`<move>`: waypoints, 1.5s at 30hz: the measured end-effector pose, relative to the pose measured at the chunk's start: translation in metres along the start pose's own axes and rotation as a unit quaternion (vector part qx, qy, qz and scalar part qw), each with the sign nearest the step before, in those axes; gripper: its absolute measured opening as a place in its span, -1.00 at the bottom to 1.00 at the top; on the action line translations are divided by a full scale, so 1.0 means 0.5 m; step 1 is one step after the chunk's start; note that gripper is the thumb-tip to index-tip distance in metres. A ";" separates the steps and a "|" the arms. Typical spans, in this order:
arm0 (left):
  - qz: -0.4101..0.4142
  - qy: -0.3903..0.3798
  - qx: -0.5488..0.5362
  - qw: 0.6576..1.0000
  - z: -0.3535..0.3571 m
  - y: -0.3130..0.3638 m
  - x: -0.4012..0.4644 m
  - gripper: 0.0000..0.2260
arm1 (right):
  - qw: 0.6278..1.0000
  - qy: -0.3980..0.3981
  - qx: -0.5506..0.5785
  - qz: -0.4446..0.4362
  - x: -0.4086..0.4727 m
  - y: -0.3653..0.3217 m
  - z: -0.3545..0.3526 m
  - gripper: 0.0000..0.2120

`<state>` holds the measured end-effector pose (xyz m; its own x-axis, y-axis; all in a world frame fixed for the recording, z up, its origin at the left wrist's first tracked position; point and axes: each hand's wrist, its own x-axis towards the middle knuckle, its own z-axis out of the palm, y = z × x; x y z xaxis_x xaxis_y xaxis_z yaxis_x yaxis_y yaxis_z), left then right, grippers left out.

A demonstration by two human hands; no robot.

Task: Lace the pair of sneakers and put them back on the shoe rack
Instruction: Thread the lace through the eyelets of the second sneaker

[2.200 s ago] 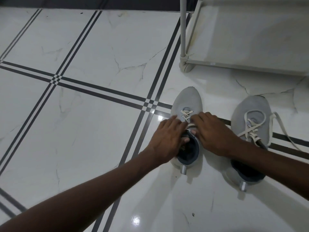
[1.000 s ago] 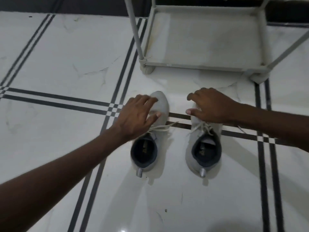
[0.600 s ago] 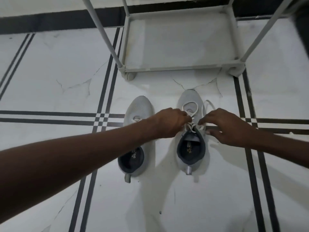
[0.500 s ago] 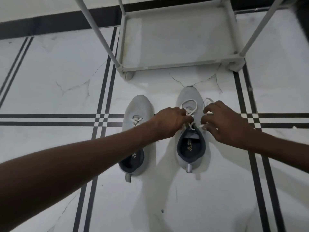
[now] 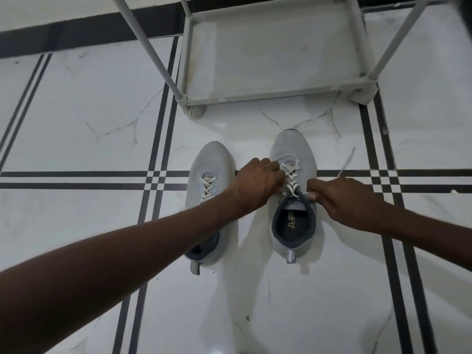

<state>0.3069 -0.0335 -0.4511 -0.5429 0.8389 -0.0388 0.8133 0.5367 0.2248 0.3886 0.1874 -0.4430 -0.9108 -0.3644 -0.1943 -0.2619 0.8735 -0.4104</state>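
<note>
Two light grey sneakers stand side by side on the tiled floor, toes toward the rack. The left sneaker [image 5: 209, 175] has its white lace threaded and tight; my forearm crosses its heel. The right sneaker [image 5: 292, 149] has a loose white lace [image 5: 291, 172] with a loop near the toe. My left hand [image 5: 258, 183] pinches that lace at the sneaker's left side. My right hand [image 5: 342, 200] grips the other lace end at the collar's right edge; a free lace tail [image 5: 346, 162] trails up behind it. The grey shoe rack [image 5: 275, 94] stands just beyond the sneakers.
The rack's bottom shelf holds nothing. Its slanted front poles [image 5: 150, 49] rise on the left and on the right [image 5: 398, 37]. White marble tiles with dark stripe lines [image 5: 76, 178] spread all around. A dark skirting band [image 5: 76, 31] runs along the far wall.
Both hands left the left sneaker and moved to the right one. My right hand has dropped from beside the lace loop to the collar's right edge; the left still pinches the lace.
</note>
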 end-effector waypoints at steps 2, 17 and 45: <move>0.006 0.013 0.012 1.000 -0.006 -0.008 0.003 -0.91 | 1.000 0.009 -0.003 0.013 -0.001 0.001 0.008 -0.81; -0.067 -0.016 -0.129 0.989 -0.030 0.029 -0.037 -0.67 | 0.997 0.049 -0.068 -0.007 0.000 0.005 0.018 -0.72; -0.210 0.049 -0.014 0.976 -0.034 0.017 -0.077 -0.65 | 0.986 0.152 -0.066 -0.005 -0.022 -0.004 0.005 -0.74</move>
<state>0.3314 -0.0628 -0.4310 -0.8460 0.5317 -0.0406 0.5090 0.8279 0.2357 0.4000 0.1889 -0.4421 -0.9563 -0.2772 0.0931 -0.2924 0.9119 -0.2880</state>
